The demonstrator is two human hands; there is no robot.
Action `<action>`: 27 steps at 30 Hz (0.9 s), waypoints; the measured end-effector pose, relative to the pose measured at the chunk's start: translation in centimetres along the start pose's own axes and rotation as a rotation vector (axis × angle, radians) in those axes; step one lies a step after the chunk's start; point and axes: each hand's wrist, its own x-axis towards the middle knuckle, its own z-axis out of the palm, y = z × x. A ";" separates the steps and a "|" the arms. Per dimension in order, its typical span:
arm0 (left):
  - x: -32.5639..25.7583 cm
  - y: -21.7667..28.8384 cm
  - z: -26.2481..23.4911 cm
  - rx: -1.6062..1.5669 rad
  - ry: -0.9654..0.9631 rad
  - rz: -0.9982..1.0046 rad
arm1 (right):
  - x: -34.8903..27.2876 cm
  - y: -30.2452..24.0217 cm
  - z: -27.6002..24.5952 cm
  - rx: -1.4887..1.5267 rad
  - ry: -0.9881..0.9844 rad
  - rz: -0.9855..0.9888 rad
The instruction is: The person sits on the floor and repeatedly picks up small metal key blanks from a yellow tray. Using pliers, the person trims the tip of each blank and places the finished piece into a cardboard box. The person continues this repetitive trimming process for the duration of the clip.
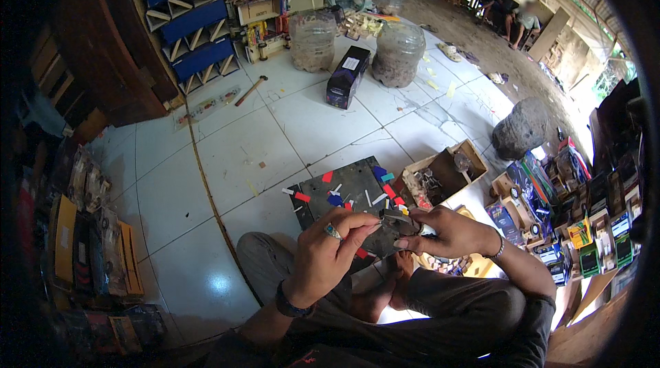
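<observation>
I sit on the tiled floor with my legs crossed. My left hand point(330, 248), a ring on one finger, pinches the end of a small dark metal part point(395, 218). My right hand point(443, 230) grips the same part from the other side, fingers closed around it. Both hands hover over a dark square work board point(344, 186) strewn with small red, blue and white scraps. What exactly the part is stays too small to tell.
A wooden box point(447, 172) of small hardware lies right of the board. Packaged goods crowd the right edge and left edge. Farther off stand a dark box point(347, 76), two clear sacks point(399, 52), a hammer point(251, 90), a rock point(520, 127), and seated people.
</observation>
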 end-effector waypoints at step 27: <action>-1.3 -2.4 2.5 0.121 -0.088 0.153 | 1.3 2.0 2.4 0.260 0.272 0.169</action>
